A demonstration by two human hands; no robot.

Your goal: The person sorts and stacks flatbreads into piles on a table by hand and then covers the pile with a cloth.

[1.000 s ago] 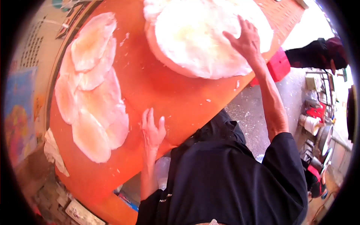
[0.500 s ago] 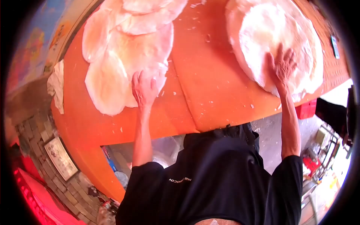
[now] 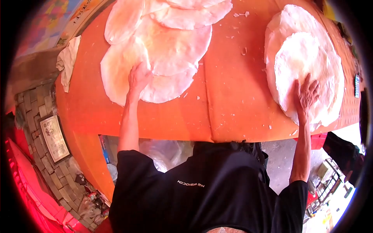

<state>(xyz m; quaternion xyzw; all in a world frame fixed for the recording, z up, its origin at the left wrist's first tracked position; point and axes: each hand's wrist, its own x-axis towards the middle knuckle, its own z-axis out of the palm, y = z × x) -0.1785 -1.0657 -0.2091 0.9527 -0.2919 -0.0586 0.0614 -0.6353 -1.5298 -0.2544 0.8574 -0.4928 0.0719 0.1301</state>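
Note:
Several pale, thin round sheets (image 3: 175, 46), like flatbreads or dough rounds, overlap on the left half of the orange table. My left hand (image 3: 139, 79) is at the right edge of the lower-left round sheet (image 3: 121, 73), with its fingers bunched together on that edge; the fingertips are partly hidden. On the right is a pile of similar pale sheets (image 3: 285, 50), with a smaller one on top. My right hand (image 3: 307, 95) lies flat on the lower part of this pile, fingers spread.
The orange table (image 3: 171, 120) has small white flakes scattered on it. A pale cloth (image 3: 68, 62) hangs at its left edge, and a phone-like device (image 3: 356, 86) lies at the far right. A framed picture (image 3: 54, 138) is at lower left. Below the table is clear plastic (image 3: 167, 151).
My left hand has shifted from the lower middle sheet to the edge of the lower-left sheet. My right hand stays flat on the pile. The view has also shifted.

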